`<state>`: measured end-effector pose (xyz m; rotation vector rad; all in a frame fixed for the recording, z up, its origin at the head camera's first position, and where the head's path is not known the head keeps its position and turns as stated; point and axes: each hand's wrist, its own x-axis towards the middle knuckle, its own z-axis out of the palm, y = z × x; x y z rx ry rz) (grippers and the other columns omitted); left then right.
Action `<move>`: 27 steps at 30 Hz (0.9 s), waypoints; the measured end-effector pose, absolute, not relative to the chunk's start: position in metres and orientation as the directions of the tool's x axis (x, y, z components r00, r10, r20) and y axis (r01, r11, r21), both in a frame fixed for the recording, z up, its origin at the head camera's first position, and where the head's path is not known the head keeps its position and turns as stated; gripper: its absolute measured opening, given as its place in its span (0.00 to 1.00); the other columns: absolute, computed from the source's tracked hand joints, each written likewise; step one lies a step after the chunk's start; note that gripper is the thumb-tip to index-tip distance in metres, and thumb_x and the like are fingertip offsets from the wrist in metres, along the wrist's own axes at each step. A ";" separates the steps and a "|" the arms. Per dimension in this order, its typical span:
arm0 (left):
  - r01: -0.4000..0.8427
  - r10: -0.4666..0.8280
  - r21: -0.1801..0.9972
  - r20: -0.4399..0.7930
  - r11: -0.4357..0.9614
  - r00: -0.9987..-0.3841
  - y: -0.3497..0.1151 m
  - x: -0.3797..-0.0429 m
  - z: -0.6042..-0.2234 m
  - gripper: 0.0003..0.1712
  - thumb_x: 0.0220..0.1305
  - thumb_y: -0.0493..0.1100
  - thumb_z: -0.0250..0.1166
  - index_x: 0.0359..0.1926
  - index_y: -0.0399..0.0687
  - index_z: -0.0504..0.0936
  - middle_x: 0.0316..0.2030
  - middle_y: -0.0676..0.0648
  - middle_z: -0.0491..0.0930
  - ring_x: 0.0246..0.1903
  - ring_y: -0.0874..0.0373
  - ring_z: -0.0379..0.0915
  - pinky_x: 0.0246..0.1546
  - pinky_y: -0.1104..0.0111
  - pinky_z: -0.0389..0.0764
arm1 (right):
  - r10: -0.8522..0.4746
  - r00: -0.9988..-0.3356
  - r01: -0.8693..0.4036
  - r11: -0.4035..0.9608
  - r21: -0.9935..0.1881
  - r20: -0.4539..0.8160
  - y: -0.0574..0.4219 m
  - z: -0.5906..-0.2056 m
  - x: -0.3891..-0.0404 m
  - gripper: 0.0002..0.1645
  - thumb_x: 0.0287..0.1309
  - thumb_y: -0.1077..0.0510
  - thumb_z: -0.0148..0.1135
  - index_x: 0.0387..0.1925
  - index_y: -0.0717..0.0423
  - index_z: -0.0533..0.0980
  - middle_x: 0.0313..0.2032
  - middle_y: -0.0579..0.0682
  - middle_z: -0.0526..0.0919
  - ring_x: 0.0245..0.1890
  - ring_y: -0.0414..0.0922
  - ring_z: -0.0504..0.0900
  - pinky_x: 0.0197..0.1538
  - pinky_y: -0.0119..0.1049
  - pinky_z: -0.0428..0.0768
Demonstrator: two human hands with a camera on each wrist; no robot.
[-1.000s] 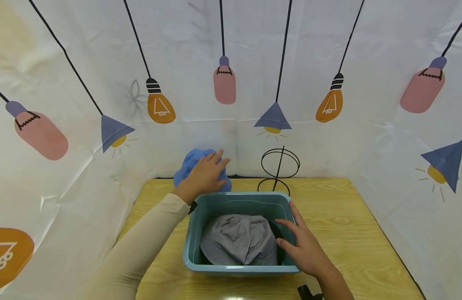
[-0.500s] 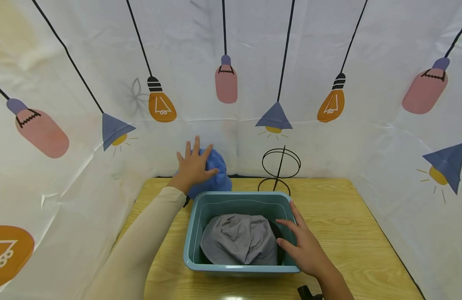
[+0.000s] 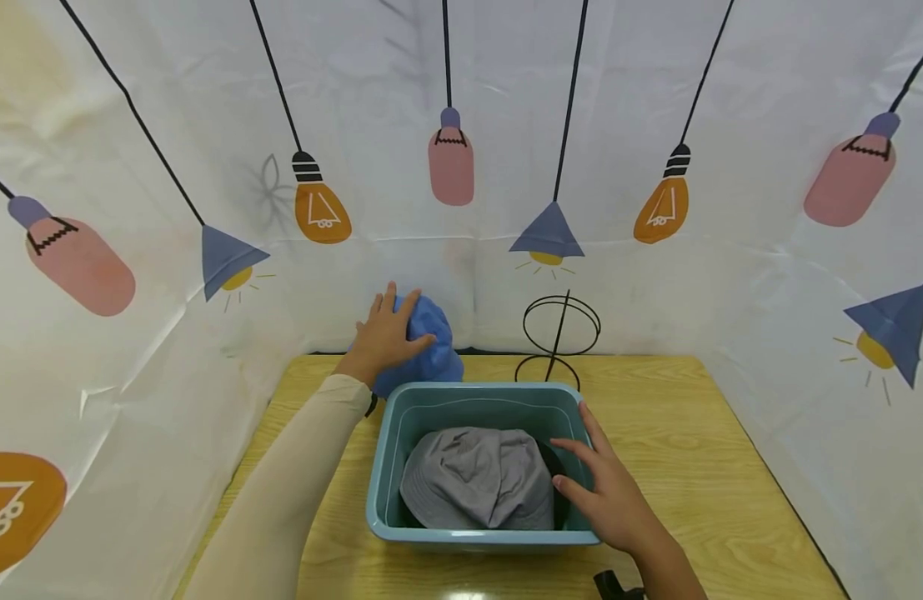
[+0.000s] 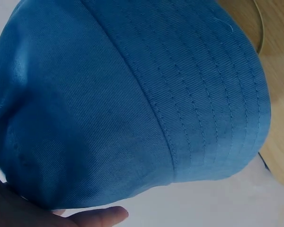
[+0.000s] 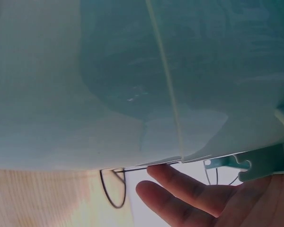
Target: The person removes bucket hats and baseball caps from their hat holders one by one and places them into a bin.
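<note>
In the head view my left hand (image 3: 386,337) lies on a blue bucket hat (image 3: 431,342) at the back of the table, fingers spread over its crown. The left wrist view shows the hat's stitched brim (image 4: 203,94) close up, with part of the hand at the lower left. My right hand (image 3: 619,500) holds the right rim of a teal plastic basin (image 3: 484,537), thumb and a finger inside, others outside. Seen from the right wrist, two fingers (image 5: 180,194) lie by the basin's outer wall (image 5: 128,94). A grey bucket hat (image 3: 479,479) sits inside over something black (image 3: 557,483).
Behind the basin stands a black wire stand (image 3: 559,333) with round hoops. The wooden table (image 3: 679,450) meets a white cloth backdrop (image 3: 401,108) printed with hanging lamps. A small black object (image 3: 614,586) shows at my right wrist.
My left hand has moved left across the blue hat, and its fingers have drawn in slightly since half a second ago. The hat looks slightly turned. My right hand and the basin stay put.
</note>
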<state>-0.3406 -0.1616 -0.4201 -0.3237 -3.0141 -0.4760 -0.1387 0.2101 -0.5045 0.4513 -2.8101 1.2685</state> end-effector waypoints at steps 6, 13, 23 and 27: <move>0.239 0.207 0.298 0.134 0.924 -0.969 -0.163 -0.343 -0.422 0.56 0.68 0.71 0.59 0.84 0.53 0.44 0.84 0.41 0.36 0.81 0.34 0.38 0.64 0.24 0.58 | -0.248 -0.958 -0.274 0.624 -0.731 0.147 0.210 -0.503 -0.138 0.26 0.69 0.46 0.66 0.66 0.36 0.76 0.84 0.45 0.36 0.81 0.65 0.49 0.63 0.75 0.67; 0.267 0.226 0.315 0.160 0.911 -0.961 -0.164 -0.345 -0.420 0.51 0.76 0.64 0.52 0.83 0.38 0.45 0.83 0.37 0.40 0.80 0.33 0.44 0.78 0.45 0.54 | -0.249 -0.956 -0.279 0.619 -0.734 0.154 0.209 -0.503 -0.137 0.25 0.70 0.46 0.65 0.66 0.35 0.76 0.84 0.46 0.36 0.80 0.66 0.49 0.63 0.75 0.67; 0.254 0.211 0.334 0.159 0.908 -0.964 -0.161 -0.345 -0.420 0.38 0.82 0.58 0.42 0.83 0.46 0.50 0.83 0.37 0.38 0.79 0.32 0.45 0.77 0.43 0.56 | -0.252 -0.954 -0.285 0.612 -0.738 0.159 0.210 -0.505 -0.138 0.25 0.69 0.47 0.66 0.66 0.36 0.76 0.84 0.46 0.36 0.81 0.65 0.48 0.64 0.75 0.67; 0.253 0.206 0.342 0.170 0.905 -0.964 -0.160 -0.346 -0.419 0.34 0.83 0.57 0.38 0.83 0.51 0.54 0.83 0.37 0.40 0.79 0.31 0.46 0.76 0.42 0.57 | -0.248 -0.956 -0.282 0.614 -0.738 0.158 0.210 -0.505 -0.138 0.25 0.69 0.48 0.66 0.66 0.36 0.76 0.84 0.46 0.36 0.81 0.65 0.48 0.64 0.75 0.67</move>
